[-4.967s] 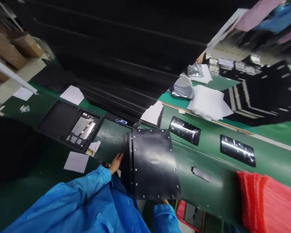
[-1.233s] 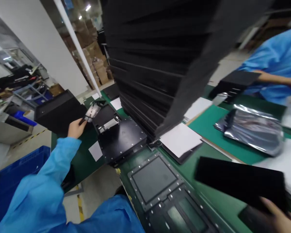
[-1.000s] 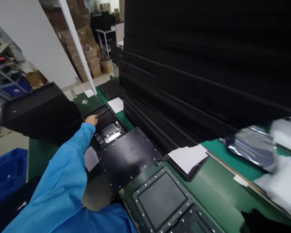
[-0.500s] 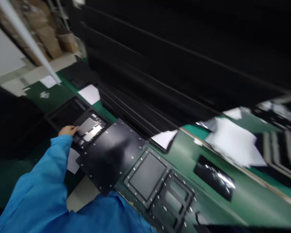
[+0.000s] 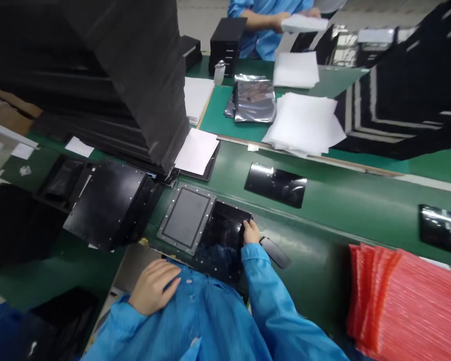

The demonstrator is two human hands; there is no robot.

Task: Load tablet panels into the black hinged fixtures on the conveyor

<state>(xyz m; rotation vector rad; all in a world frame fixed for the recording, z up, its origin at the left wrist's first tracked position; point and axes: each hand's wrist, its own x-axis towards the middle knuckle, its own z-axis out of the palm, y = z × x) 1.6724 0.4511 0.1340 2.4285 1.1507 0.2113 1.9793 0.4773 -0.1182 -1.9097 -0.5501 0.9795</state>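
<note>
Right hand (image 5: 251, 232) grips glossy black panel (image 5: 224, 235) at corner, beside grey framed panel (image 5: 187, 215) on worktop (image 5: 323, 228); left hand (image 5: 155, 287) empty, loosely open. Level, edge-only hold should spare glossy face smudges.

I count two bare hands (image 5: 251, 233) on the near side, three shiny black panels (image 5: 275, 184), one grey plate (image 5: 187, 218), one red stack (image 5: 417, 301), three white paper piles (image 5: 304, 125) on the far side, and one little bottle (image 5: 219, 75)
</note>
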